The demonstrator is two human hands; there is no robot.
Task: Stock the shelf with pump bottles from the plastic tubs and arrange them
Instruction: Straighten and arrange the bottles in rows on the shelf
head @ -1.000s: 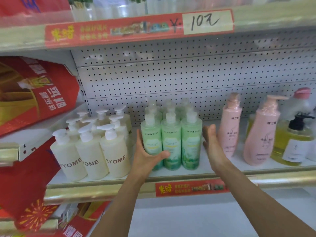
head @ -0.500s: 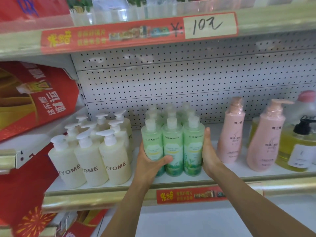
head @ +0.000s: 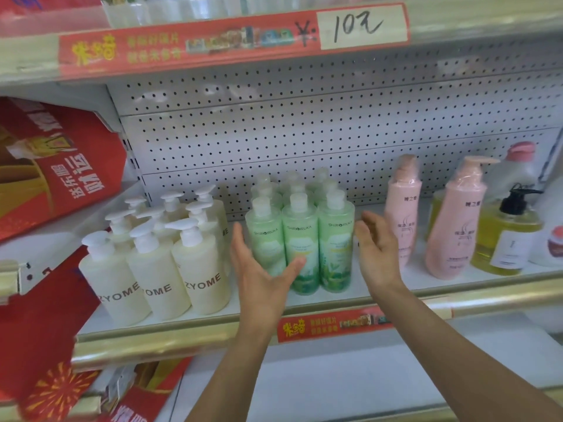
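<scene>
Green bottles [head: 300, 239] upright, labels forward; left hand [head: 262, 278], right hand [head: 377, 248] spread, flanking

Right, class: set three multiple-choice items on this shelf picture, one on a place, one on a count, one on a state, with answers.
1. Where do the green bottles stand?
A) left of the cream ZYOME bottles
B) between the cream and pink bottles
C) on the upper shelf

2. How many green bottles form the front row?
A) two
B) three
C) five

3. How is the right hand?
A) open, beside the green bottles
B) gripping a pink bottle
C) out of view

Answers: B, cream left, pink right; B, three labels face forward; A, fingers straight, holding nothing.
</scene>
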